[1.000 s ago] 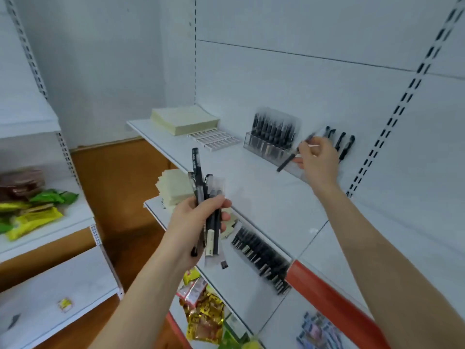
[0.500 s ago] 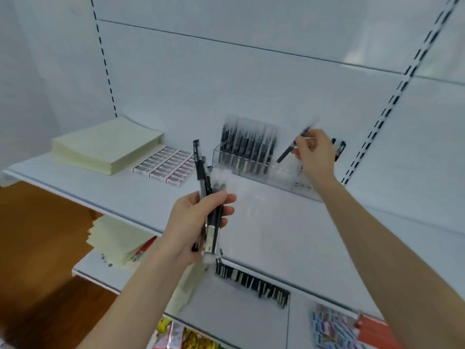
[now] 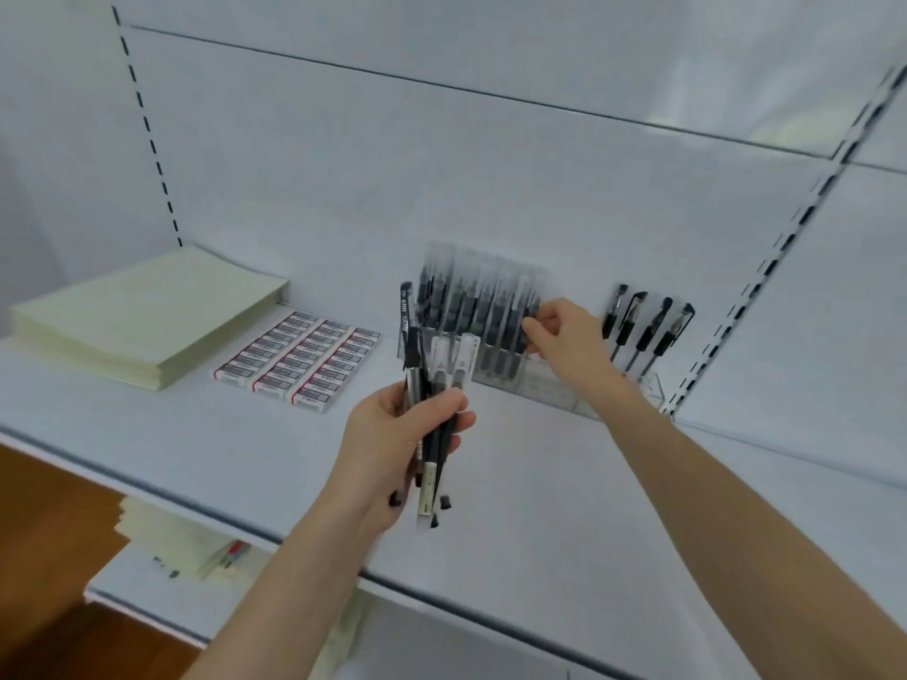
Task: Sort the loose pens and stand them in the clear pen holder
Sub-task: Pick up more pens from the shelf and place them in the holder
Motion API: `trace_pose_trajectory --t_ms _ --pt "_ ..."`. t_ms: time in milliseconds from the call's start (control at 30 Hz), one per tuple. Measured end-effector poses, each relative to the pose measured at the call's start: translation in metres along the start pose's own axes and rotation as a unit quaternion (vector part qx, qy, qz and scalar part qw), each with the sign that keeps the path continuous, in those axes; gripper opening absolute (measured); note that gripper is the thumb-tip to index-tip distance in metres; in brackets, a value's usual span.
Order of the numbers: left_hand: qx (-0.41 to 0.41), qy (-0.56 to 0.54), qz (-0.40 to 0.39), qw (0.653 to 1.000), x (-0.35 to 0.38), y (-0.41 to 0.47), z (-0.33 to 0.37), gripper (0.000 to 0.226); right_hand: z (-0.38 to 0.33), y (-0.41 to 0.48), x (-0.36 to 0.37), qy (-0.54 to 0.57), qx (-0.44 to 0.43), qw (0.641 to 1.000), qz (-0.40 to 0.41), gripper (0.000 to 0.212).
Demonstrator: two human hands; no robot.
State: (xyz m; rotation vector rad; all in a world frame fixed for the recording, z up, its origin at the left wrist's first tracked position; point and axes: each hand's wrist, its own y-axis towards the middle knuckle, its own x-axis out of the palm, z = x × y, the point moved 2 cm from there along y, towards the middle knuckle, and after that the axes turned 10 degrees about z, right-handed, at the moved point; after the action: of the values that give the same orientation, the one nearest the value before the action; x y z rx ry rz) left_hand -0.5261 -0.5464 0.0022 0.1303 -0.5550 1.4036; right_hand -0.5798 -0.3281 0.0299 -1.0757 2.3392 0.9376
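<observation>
Noted a long white metal shelf [image 3: 206,449] carrying all items. Logged at far left a thick stack of pale yellow-green paper sheets [image 3: 147,316], then just beside it a flat block of small white boxed erasers [image 3: 299,365]; judged both outside the sort. Found the clear acrylic pen holder [image 3: 554,392] standing at the back of the shelf against the wall panel, right of the erasers. Saw its left compartments well filled with a row of upright black pens in clear sleeves [image 3: 471,311]; could not count them through blur. Counted four bare black clip pens [image 3: 648,326] upright at its right end, apart from that row, with seemingly vacant compartments between. Recorded the left hand [image 3: 392,444] in front of the holder, wrapped round a mixed bundle of loose black pens [image 3: 434,380], some sleeved, some bare, held upright. Recorded the right hand [image 3: 564,343] at the right end of the sleeved row, fingertips [image 3: 529,331] pinching the end pen [image 3: 532,301], apparently seating it. Judged the task past halfway: more standing than held. Left to do: sort and stand the handful in the bundle.
</observation>
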Motion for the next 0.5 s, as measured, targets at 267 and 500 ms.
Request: trace_pose_trajectory --t_ms 267,500 --pt "0.026 0.011 -0.021 0.999 0.015 0.016 -0.002 0.004 -0.014 -0.018 -0.032 0.130 -0.008 0.991 0.014 0.019" --pt "0.053 0.038 -0.096 0.993 0.048 0.026 -0.003 0.006 -0.033 -0.042 -0.049 0.218 0.013 0.972 -0.090 0.015"
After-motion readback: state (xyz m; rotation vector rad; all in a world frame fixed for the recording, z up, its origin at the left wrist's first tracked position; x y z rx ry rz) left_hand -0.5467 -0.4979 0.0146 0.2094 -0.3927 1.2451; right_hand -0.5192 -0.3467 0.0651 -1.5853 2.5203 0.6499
